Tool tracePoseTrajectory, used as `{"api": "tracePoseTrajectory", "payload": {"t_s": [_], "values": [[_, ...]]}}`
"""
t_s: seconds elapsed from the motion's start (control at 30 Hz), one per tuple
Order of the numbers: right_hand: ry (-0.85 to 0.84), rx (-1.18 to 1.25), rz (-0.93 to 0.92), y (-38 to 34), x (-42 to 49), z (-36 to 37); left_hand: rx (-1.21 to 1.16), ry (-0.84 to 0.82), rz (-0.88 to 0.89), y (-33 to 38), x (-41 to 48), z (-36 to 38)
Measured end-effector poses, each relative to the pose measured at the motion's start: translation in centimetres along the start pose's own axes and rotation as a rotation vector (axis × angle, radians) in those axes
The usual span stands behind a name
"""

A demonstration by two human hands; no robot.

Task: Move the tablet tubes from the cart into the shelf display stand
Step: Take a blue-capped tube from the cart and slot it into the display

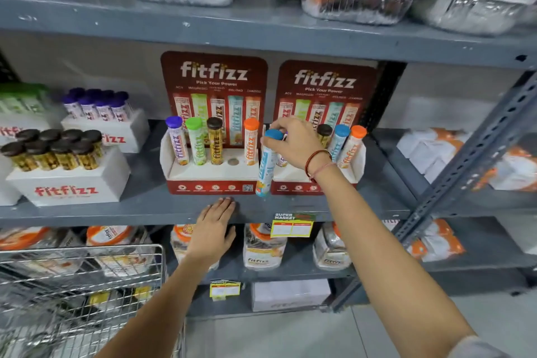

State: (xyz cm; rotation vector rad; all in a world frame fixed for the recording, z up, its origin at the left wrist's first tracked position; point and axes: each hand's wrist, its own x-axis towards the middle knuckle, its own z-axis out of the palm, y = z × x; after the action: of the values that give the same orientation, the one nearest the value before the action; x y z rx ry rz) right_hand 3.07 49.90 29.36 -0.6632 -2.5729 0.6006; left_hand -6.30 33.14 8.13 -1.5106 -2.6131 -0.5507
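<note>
Head-camera view: the blue-capped tablet tube (266,164) was held upright by its cap, in front of the gap between the two red display stands and just above the shelf edge (116,213). It was pinched at the cap by the fingers (274,126) of the right hand (293,144). It was not yet seated in any hole.

The tube was seen as a slim cylinder with a blue and white label, orange near the bottom, and a rounded blue cap.

In the left display stand (213,173), four tubes were already standing: purple-capped (177,141), green-capped (196,141), brown-capped (215,141) and orange-capped (251,141). One hole (233,161), between the brown and the orange, was left empty, and it was judged to be the slot meant for the held tube. The right display stand (319,177) was partly hidden by the hand; brown, blue and orange caps were visible there.

The left hand (213,229) was laid flat against the shelf edge, fingers pressed together and holding nothing. The wire cart (81,285) stood at lower left; whether more tubes remained in it could not be told.
</note>
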Motion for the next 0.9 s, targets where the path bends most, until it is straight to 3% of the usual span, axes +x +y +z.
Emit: {"api": "tracePoseTrajectory", "payload": {"t_s": [0.27, 0.9], "values": [[-0.179, -0.056, -0.031, -0.7, 1.4, -0.2, 0.014, -0.012, 0.018, -0.4, -0.1, 0.4], [-0.233, -0.252, -0.210, -4.0, 6.6, 2.2, 0.043, 0.003, 0.055, -1.7, -0.5, 0.6]]}}
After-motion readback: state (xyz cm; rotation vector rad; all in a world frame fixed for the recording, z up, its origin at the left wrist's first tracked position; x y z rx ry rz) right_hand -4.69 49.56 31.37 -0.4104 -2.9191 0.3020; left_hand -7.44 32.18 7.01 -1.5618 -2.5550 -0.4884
